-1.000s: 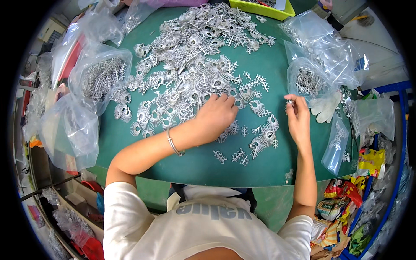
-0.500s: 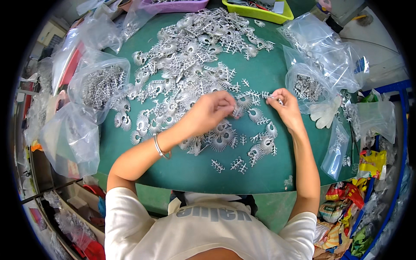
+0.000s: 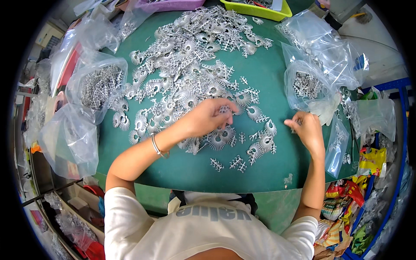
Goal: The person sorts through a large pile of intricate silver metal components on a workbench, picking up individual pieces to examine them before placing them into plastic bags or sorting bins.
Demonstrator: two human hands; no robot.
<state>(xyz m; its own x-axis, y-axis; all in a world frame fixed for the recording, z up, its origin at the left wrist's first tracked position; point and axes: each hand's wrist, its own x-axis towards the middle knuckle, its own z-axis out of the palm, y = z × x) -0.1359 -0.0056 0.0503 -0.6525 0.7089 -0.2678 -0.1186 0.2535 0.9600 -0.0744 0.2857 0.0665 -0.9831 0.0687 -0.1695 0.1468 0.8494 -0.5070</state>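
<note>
At the centre of the frame, the left hand (image 3: 209,118) grips a small silver metal piece (image 3: 224,109) over the lower part of a pile of fan-shaped and branched silver pieces (image 3: 190,56) on the green tabletop (image 3: 271,69). Right of centre, beyond the loose pieces (image 3: 265,142), the right hand (image 3: 309,130) has curled fingers; whether they hold anything, I cannot tell.

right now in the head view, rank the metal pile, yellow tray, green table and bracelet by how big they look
1. green table
2. metal pile
3. yellow tray, visible part only, cut off by the picture's edge
4. bracelet
</note>
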